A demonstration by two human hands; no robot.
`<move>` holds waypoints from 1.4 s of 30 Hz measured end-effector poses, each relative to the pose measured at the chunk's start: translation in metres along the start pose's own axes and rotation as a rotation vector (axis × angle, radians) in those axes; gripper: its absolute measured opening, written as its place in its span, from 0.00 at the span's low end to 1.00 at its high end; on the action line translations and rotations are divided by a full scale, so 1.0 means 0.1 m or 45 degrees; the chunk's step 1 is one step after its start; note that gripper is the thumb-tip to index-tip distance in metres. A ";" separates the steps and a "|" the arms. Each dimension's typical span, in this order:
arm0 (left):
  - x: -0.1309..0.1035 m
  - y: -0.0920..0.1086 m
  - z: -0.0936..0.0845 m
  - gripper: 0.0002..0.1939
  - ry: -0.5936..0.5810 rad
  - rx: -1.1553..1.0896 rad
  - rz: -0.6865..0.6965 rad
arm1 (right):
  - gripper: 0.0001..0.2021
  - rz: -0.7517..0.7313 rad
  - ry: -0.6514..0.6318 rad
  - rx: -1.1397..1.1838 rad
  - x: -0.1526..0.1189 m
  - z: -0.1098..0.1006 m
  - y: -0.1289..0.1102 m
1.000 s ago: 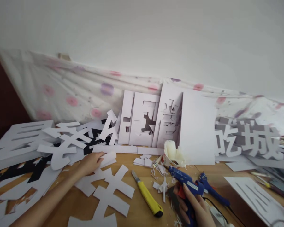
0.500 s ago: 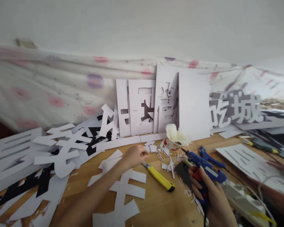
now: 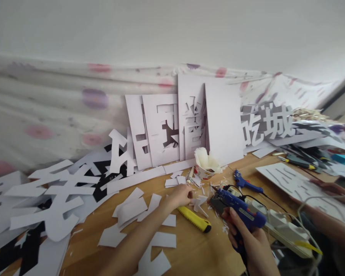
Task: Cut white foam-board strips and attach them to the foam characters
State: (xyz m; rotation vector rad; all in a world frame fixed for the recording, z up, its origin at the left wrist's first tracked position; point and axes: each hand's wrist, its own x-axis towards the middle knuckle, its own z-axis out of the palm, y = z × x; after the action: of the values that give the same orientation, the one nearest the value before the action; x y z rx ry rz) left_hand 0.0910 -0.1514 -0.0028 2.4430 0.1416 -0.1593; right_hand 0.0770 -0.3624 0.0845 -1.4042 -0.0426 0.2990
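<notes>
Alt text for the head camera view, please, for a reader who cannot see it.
A person's right hand grips a blue glue gun over a wooden table, while the left hand reaches to small white paper scraps beside a yellow utility knife. Large white cut-out characters and cut boards lie around and lean against the wall.

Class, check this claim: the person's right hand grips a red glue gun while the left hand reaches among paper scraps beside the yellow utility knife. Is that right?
Not quite. The head view shows the glue gun in the right hand is blue, not red. The left hand does reach among paper scraps beside the yellow utility knife.
</notes>
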 end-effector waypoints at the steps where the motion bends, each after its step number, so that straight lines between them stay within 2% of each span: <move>1: 0.00 0.00 0.00 0.11 0.018 -0.035 -0.004 | 0.24 0.012 0.002 -0.015 0.03 -0.02 0.02; 4: 0.02 0.05 -0.06 0.13 0.126 -0.117 -0.003 | 0.25 0.068 -0.013 -0.094 0.11 -0.07 0.09; 9: 0.00 0.17 -0.28 0.09 0.410 -0.315 -0.016 | 0.27 0.102 0.017 -0.231 0.23 -0.08 0.25; 11: -0.04 0.23 -0.35 0.11 0.509 -0.453 -0.034 | 0.27 0.094 0.015 -0.248 0.27 -0.06 0.29; 15: -0.18 0.41 -0.35 0.16 0.618 -0.727 -0.042 | 0.27 0.052 -0.070 -0.297 0.33 0.00 0.30; 17: -0.26 0.48 -0.35 0.14 0.663 -0.806 -0.039 | 0.28 0.082 -0.121 -0.327 0.35 0.02 0.28; 19: -0.32 0.53 -0.39 0.09 0.727 -0.793 -0.013 | 0.28 0.097 -0.158 -0.377 0.37 0.03 0.25; 22: -0.39 0.54 -0.51 0.04 0.809 -0.561 0.080 | 0.27 0.054 -0.128 -0.461 0.37 0.05 0.19; 25: -0.45 0.50 -0.64 0.06 0.787 -0.371 0.108 | 0.26 0.034 -0.121 -0.497 0.36 0.06 0.14; 29: -0.50 0.41 -0.67 0.06 0.792 -0.371 0.041 | 0.25 0.022 -0.258 -0.386 0.30 0.10 0.07; 32: -0.54 0.35 -0.61 0.05 0.747 -0.737 -0.071 | 0.24 0.102 -0.278 -0.142 0.22 0.15 0.04; 35: -0.60 0.34 -0.54 0.14 0.621 -1.246 -0.189 | 0.23 0.217 -0.295 0.081 0.16 0.17 0.05; 38: -0.67 0.37 -0.50 0.21 0.556 -1.393 -0.179 | 0.23 0.382 -0.400 0.228 0.16 0.15 0.10; 42: -0.75 0.40 -0.51 0.23 0.539 -1.425 -0.128 | 0.22 0.551 -0.541 0.340 0.18 0.10 0.15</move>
State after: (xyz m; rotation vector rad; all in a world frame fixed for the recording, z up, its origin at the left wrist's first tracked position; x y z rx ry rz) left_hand 0.0272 -0.1536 0.0727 1.3183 0.4111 0.3247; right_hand 0.0897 -0.3464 0.0689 -1.0548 -0.0456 0.9270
